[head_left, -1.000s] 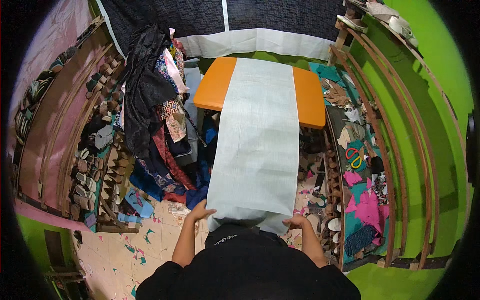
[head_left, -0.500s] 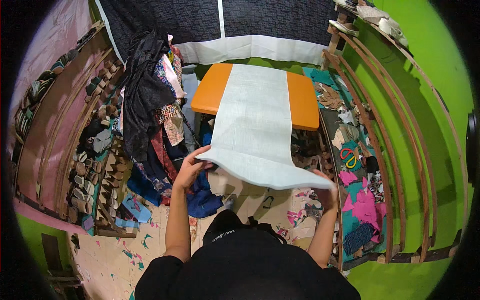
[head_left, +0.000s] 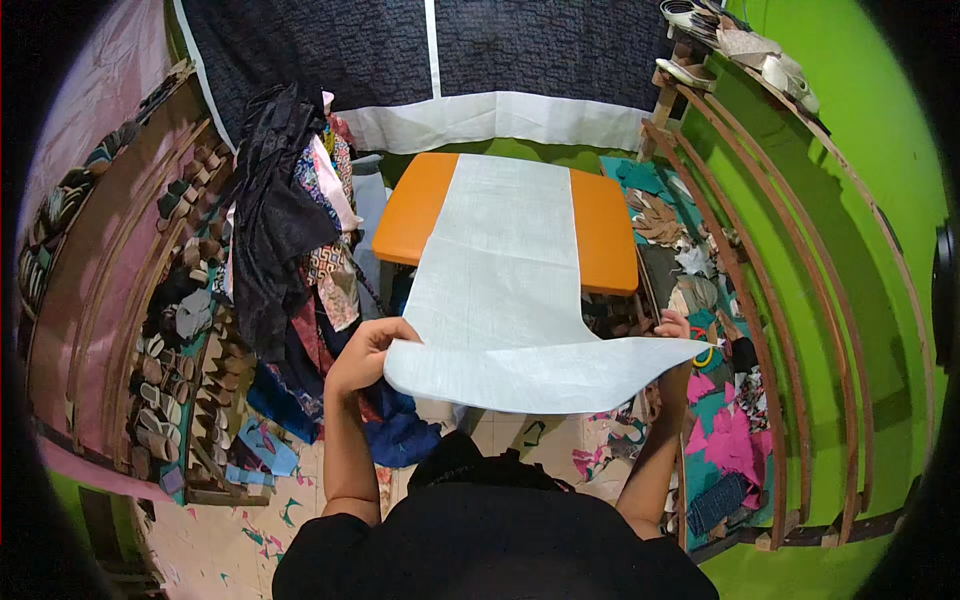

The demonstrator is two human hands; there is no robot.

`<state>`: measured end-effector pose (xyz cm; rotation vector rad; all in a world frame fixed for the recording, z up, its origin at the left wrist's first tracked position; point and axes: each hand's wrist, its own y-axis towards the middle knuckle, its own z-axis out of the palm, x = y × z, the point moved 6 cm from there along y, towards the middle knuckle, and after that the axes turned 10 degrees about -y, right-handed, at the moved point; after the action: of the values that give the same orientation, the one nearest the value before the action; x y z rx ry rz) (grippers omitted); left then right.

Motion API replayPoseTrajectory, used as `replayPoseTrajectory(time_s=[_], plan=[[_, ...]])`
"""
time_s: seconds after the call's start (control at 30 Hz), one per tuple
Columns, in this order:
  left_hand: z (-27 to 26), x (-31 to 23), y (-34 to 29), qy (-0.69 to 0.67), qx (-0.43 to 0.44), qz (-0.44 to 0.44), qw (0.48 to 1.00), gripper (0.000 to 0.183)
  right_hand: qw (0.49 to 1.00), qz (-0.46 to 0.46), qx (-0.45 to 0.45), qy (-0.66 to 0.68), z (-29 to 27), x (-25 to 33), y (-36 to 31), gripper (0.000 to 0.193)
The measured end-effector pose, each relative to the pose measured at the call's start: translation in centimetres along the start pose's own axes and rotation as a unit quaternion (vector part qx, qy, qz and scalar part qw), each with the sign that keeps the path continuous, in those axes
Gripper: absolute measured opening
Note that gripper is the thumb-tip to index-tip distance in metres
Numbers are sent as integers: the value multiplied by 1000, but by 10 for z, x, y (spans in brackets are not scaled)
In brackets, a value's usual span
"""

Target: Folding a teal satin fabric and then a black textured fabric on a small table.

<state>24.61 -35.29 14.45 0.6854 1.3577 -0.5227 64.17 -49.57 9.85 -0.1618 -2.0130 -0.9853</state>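
Green wall point(head_left: 860, 150) rises on the right, with a wooden rack point(head_left: 790, 300) curving along it; a dark curtain point(head_left: 550, 55) with a white lower band hangs across the back. Below the curtain stands an orange table point(head_left: 607, 235), its top bare at both sides. Down the middle of it runs a long, pale sheet point(head_left: 500, 240), which extends off the near side toward the person. Its near end is raised above the floor point(head_left: 330, 530) and turned up, making a wide flap between the two hands.

At the left end of this flap, the left hand point(head_left: 362, 355) pinches the corner between thumb and fingers. At the right end, the right hand point(head_left: 673, 325) grips the other corner; its fingers show above the edge, while the sheet hides part of the palm. Hands are set wide apart, roughly level, and a pointed tip of the sheet juts out past the right one, just by some scissors point(head_left: 710, 358) with red and yellow handles.

Left of the table hangs a heap of cloths point(head_left: 275, 215), black and patterned, with blue cloth point(head_left: 400, 437) lying beneath, near the left forearm. Shoes point(head_left: 160, 400) line the left shelves. Pink scraps point(head_left: 735, 440) lie on the right, and small offcuts dot the floor.
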Motion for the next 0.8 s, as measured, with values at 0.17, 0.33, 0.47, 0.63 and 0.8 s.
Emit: replayPoseTrajectory(time_s=[0.17,0.33,0.47,0.63,0.8], plan=[[-26,1,51,-25,97,48,994,15,984,175,-34,6,15,-81,36,32],[-48,8,111,-46,-10,23,999,33,994,55,-88,-43,83,36,116,68],[-52,17,142,35,108,5,994,35,940,-127,266,-171,197,72,143,87],[-59,21,172,68,215,-109,968,35,850,119,508,-63,252,21,141,52],[-103,90,238,-308,378,-130,863,41,866,3,499,34,231,80,156,32]])
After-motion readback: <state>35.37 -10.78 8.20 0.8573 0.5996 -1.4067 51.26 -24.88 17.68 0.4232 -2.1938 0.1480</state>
